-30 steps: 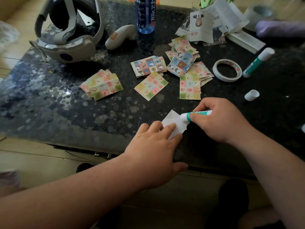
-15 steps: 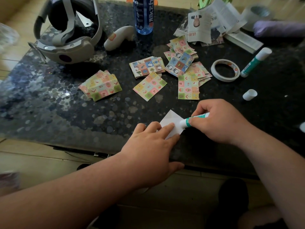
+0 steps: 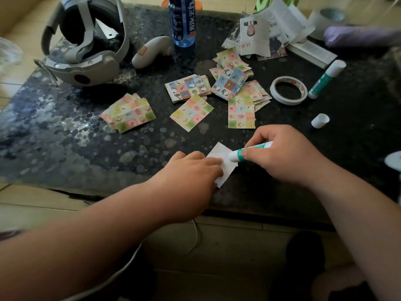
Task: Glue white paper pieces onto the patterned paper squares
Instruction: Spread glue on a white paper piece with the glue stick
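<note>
A white paper piece (image 3: 225,165) lies near the front edge of the dark speckled table (image 3: 65,148). My left hand (image 3: 191,170) presses flat on its left part, fingers spread over it. My right hand (image 3: 282,155) grips a green-and-white glue stick (image 3: 243,152), its tip touching the white paper. Patterned paper squares lie farther back: a pastel stack (image 3: 128,112) at left, a single square (image 3: 192,111) in the middle, a blue-toned stack (image 3: 187,88), another pastel square (image 3: 241,112), and a loose heap (image 3: 233,74).
A glue cap (image 3: 320,121), a roll of tape (image 3: 288,90) and a second capped glue stick (image 3: 326,79) lie at right. A VR headset (image 3: 84,44), a controller (image 3: 150,51), a blue bottle (image 3: 183,20) and printed leaflets (image 3: 267,29) stand at the back.
The glue stick's tip has slid a little back and forth over the white paper. My left hand stays pressed on the paper.
</note>
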Tool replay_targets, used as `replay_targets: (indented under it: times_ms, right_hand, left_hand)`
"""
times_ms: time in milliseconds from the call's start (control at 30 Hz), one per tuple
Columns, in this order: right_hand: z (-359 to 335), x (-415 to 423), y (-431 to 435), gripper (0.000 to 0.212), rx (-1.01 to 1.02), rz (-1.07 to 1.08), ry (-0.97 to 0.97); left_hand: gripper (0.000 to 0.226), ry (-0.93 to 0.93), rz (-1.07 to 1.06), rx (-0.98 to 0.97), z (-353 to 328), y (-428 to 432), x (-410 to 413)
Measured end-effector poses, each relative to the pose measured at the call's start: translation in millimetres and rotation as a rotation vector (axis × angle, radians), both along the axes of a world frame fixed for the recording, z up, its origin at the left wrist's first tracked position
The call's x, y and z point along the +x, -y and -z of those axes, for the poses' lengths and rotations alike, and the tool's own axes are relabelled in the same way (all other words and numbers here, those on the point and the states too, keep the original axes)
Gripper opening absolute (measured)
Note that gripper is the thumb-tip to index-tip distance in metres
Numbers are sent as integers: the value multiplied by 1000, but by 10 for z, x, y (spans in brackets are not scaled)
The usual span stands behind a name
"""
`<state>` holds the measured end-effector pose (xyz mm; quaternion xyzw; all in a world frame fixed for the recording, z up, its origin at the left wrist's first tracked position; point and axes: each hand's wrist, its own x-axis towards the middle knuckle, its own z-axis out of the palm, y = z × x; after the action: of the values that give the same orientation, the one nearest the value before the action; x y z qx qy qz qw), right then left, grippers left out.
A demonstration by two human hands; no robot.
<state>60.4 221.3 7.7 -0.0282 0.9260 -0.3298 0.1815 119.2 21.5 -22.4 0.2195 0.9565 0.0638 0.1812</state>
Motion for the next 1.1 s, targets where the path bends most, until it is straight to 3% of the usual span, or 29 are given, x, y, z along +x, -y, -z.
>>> replay_targets:
  times_ms: [133, 333, 533, 800, 933, 1100]
  right_hand:
    - [0, 31, 2, 11, 5, -17, -16]
    - [-72, -47, -158, 10, -88, 188, -144]
    - [31, 53, -47, 11, 5, -12, -38]
    - [131, 94, 51, 12, 98, -28, -56]
    - [141, 131, 66, 11, 72, -72, -33]
    - [153, 113, 63, 12, 83, -11, -78]
  left_hand:
    - [28, 6, -15, 6, 25, 8, -48]
    - [25, 33, -35, 48, 26, 34, -54]
    - [31, 64, -58, 57, 73, 56, -166]
    - [25, 50, -89, 93, 83, 25, -201]
    - [48, 16, -232, 232, 122, 2, -176]
    - [78, 47, -260, 289, 115, 3, -175]
